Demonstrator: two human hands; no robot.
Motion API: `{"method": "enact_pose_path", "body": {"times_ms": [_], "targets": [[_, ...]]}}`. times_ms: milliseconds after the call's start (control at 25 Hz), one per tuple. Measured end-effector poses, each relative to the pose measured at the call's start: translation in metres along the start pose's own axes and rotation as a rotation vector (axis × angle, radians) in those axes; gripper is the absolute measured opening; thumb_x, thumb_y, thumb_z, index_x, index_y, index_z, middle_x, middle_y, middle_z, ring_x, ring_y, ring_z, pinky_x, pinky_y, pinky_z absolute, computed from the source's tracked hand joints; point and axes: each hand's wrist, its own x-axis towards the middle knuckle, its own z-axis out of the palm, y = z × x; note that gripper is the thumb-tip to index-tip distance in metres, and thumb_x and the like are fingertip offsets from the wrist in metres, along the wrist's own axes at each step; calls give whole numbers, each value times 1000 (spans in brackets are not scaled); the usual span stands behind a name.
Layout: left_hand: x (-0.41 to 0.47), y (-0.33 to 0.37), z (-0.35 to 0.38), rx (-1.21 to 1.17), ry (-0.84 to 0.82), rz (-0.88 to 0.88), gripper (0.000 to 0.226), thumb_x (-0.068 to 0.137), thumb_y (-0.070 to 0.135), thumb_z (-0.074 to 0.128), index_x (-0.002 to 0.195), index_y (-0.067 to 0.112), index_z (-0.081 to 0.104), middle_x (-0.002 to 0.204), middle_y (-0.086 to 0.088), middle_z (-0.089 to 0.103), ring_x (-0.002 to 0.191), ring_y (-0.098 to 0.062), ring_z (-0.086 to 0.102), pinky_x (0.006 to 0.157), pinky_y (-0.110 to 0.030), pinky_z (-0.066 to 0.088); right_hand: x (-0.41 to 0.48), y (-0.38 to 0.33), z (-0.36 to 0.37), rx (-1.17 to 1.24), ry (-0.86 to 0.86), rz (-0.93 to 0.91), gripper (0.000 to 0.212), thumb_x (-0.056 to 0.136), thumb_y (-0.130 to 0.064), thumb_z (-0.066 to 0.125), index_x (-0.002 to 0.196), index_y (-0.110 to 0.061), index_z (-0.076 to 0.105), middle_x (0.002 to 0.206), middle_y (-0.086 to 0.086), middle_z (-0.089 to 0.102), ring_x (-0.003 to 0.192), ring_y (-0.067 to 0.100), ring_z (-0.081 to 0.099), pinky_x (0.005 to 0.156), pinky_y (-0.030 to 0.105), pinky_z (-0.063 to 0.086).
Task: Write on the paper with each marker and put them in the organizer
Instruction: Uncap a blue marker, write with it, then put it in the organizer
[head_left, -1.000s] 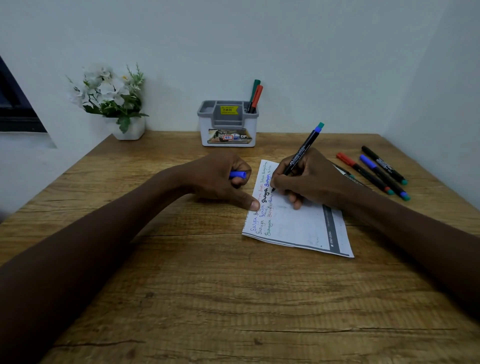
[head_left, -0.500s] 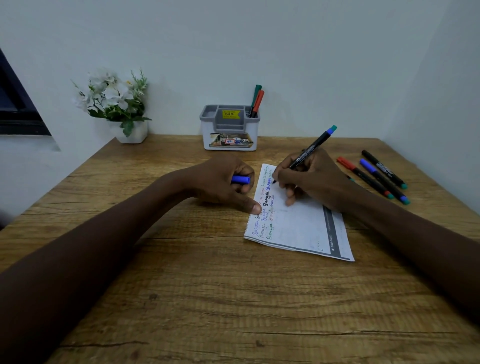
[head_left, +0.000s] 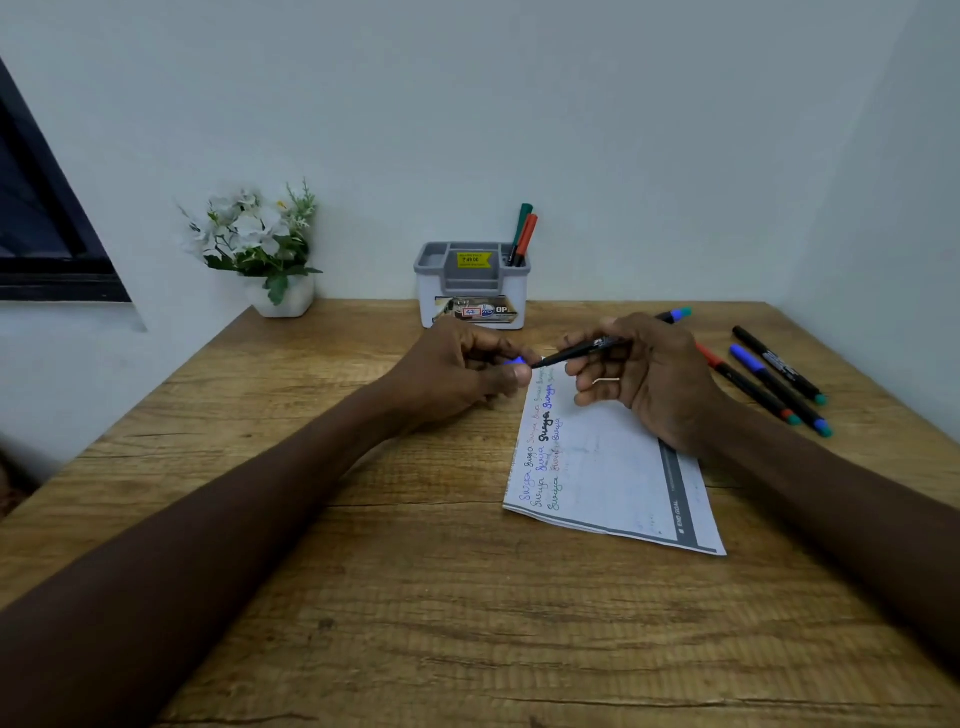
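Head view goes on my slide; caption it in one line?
Right hand aims the marker tip at the blue cap in the left hand, above the paper.

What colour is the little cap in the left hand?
Blue. The head view shows the cap in the left hand, near the marker tip.
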Motion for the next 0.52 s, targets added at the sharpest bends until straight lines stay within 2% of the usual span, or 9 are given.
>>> {"method": "enact_pose_path", "body": {"times_ms": [80, 160, 240, 360, 440, 520], "targets": [[0, 0, 1, 0, 16, 20, 21, 92, 9, 74, 112, 8, 78, 66, 4, 73, 53, 1, 59, 57, -15, 49, 0, 0, 1, 28, -40, 40, 33, 99, -12, 41, 99, 6, 69, 76, 19, 72, 60, 22, 69, 59, 34, 62], [1, 0, 0, 56, 7, 19, 21, 92, 12, 74, 113, 12, 78, 63, 13, 71, 50, 3, 50, 54, -10, 39, -2, 1, 3, 10, -62, 34, 20, 93, -11, 48, 96, 1, 65, 79, 21, 73, 63, 24, 73, 61, 37, 63], [2, -2, -2, 121, 7, 22, 21, 92, 16, 75, 112, 20, 79, 74, 23, 75, 60, 4, 55, 59, -11, 41, -3, 1, 4, 6, -51, 25, 6, 89, -9, 53, 89, -5, 57, 82, 24, 73, 66, 27, 75, 61, 38, 64], [3, -2, -4, 165, 12, -27, 24, 91, 17, 76, 114, 22, 78, 84, 29, 72, 73, 4, 65, 66, -11, 49, 0, 0, 0, 12, 0, 4, 5, 83, -12, 57, 83, -8, 54, 84, 28, 74, 69, 31, 75, 62, 38, 64], [3, -1, -3, 185, 13, -30, 25, 89, 19, 77, 114, 23, 77, 100, 29, 70, 86, 2, 68, 76, -17, 53, 1, 2, -3, -37, 3, -17, 7, 93, -5, 61, 86, -3, 59, 85, 28, 74, 73, 32, 76, 64, 37, 65], [2, 0, -2, 182, 27, 6, 22, 87, 19, 80, 108, 25, 79, 104, 19, 74, 82, 9, 68, 73, -13, 50, -1, 5, -5, -188, -28, -55, 14, 92, -3, 71, 95, 10, 67, 89, 27, 76, 76, 31, 78, 68, 36, 66]]}}
